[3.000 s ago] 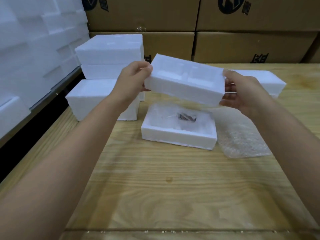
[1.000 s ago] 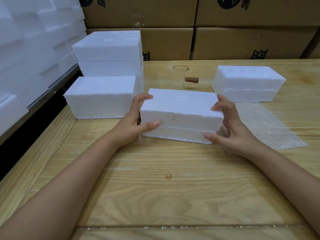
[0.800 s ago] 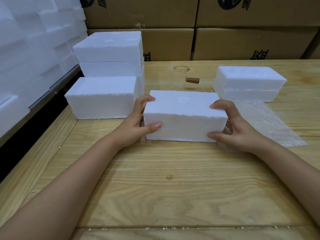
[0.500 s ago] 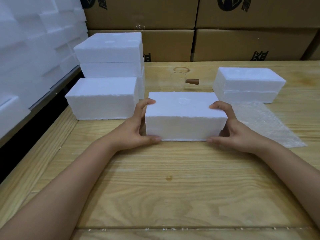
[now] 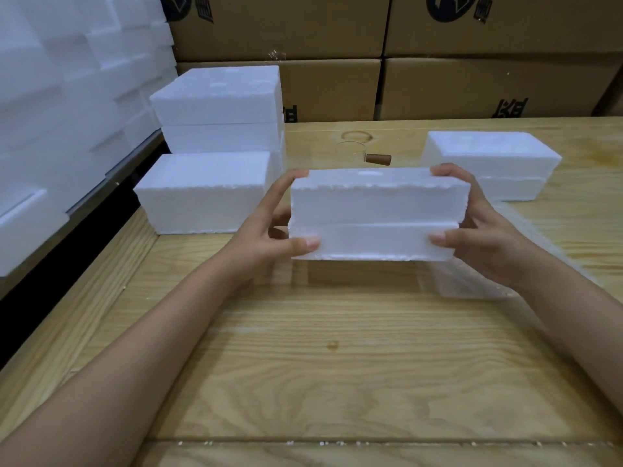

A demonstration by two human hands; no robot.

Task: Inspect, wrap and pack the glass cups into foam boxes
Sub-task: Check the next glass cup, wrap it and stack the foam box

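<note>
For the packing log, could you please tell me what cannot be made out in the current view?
Head view.
Inside of the closed foam box, gripped by the left hand and right hand: hidden by its walls.
The glass cup behind: lower part hidden by the box.
The bubble wrap: partly behind the right hand.

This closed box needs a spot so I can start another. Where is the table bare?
The widest bare patch is the near wooden table, between your forearms, in front of the held foam box. Bare wood lies far right, behind the right foam box. Crowded: stacked foam boxes on the left, glass cup behind, bubble wrap on the right.
</note>
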